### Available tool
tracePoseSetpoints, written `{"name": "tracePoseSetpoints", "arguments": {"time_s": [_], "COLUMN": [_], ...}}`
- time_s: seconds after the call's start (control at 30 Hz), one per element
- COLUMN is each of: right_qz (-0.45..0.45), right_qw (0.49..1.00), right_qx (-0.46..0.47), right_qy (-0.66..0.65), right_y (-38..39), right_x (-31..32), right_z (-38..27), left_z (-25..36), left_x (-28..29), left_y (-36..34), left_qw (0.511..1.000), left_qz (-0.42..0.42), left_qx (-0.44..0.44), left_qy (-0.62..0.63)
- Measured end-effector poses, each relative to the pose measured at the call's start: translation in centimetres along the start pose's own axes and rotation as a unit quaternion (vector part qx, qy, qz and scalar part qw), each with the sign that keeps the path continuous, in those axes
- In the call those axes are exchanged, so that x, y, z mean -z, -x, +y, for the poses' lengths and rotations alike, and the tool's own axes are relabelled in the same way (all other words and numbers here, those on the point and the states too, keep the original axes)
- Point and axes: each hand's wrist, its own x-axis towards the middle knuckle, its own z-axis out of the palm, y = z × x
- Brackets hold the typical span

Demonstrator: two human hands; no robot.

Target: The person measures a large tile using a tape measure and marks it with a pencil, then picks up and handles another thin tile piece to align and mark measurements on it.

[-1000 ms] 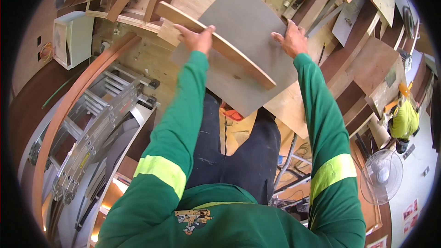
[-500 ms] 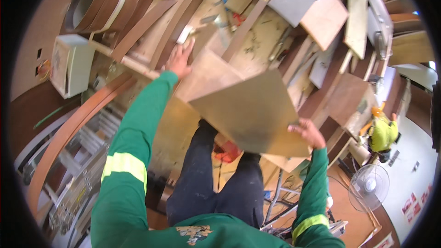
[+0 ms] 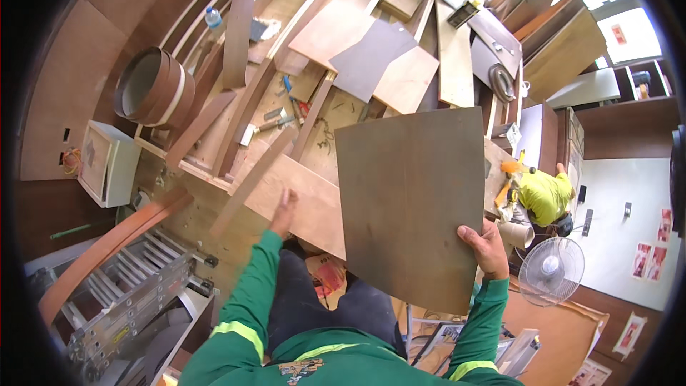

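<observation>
Holding a large grey-brown panel [image 3: 411, 204] out in front, the person has the right hand [image 3: 488, 249] clamped on its lower right edge, thumb on the near face and fingers hidden behind. That one grip carries the whole sheet, which hangs above the bench [image 3: 314, 171] and hides part of it.

The left hand [image 3: 284, 213] is flat, fingers together, lying on a pale plank [image 3: 300, 196] that sits on the bench just left of the panel; it closes on nothing.

The panel looks thin, flat and stiff, likely plywood or laminate-faced board: not heavy for its area, I'd guess, but awkward, since a grip at one edge leaves the far end free to swing or twist. Its face looks smooth, so a pinch could slip. A second hold on the opposite long edge would steady it. The corners seem the parts most liable to chip.

Around it lie a hammer [image 3: 266, 127], loose strips and a smaller grey sheet [image 3: 371, 57]. A curved wooden hoop [image 3: 153, 89] stands further left, and a ladder [image 3: 125, 300] lies on the floor below.
</observation>
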Motion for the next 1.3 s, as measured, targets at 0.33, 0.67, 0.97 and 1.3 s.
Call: {"name": "tracePoseSetpoints", "arguments": {"time_s": [0.33, 0.67, 0.97, 1.3], "right_qz": [0.062, 0.101, 0.096, 0.085], "right_qw": [0.982, 0.937, 0.926, 0.924], "right_qx": [0.110, 0.202, 0.188, 0.162], "right_qy": [-0.139, -0.265, -0.314, -0.337], "right_y": [7.3, 10.0, 11.8, 10.0], "right_x": [4.7, 7.0, 6.7, 1.9], "right_z": [-2.4, 0.5, 3.5, 5.2], "left_z": [18.6, 23.5, 19.8, 17.7], "left_x": [-17.1, -24.0, -26.8, -30.8], "left_y": [8.6, 7.5, 6.8, 8.8], "left_qw": [0.990, 0.985, 0.984, 0.954], "left_qz": [-0.018, -0.122, -0.169, -0.288], "left_qx": [-0.108, -0.082, -0.001, 0.013], "left_qy": [0.092, 0.094, 0.053, 0.083]}}
